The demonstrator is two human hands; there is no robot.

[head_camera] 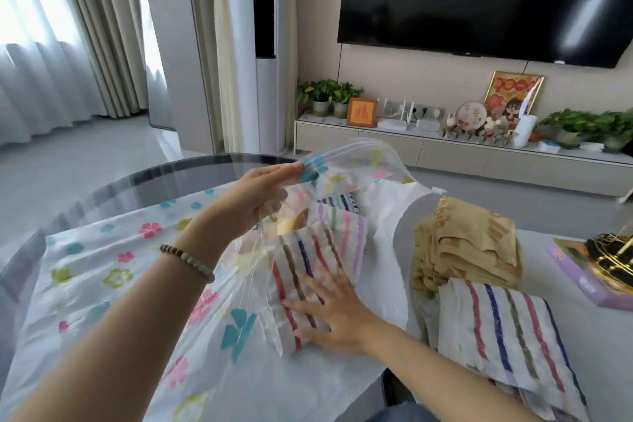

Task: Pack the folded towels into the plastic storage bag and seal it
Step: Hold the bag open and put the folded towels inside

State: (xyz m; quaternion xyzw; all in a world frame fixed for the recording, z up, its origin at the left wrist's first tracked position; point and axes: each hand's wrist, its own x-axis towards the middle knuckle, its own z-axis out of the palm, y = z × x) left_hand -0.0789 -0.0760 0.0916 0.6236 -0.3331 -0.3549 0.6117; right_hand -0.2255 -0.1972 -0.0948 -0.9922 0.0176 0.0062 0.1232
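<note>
Mid-packing. Left hand [255,197] pinches the bag [102,271] mouth up — open; right hand [334,310] spread flat on a striped towel [308,271] at the mouth. Striped ones seem inside already. Left: tan stack [472,250], another striped towel [503,339], sealing. Bag depth and zip — hard to make out.

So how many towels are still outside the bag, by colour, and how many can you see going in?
Striped white folded towels outside the bag: 1 on top, possibly more beneath
Tan folded towels stacked on the table: a pile, count unclear, tallied as 1
Striped towels at or inside the flower-printed clear plastic storage bag: 3 visible, one under the right hand
Total: 5 groups at least
</note>
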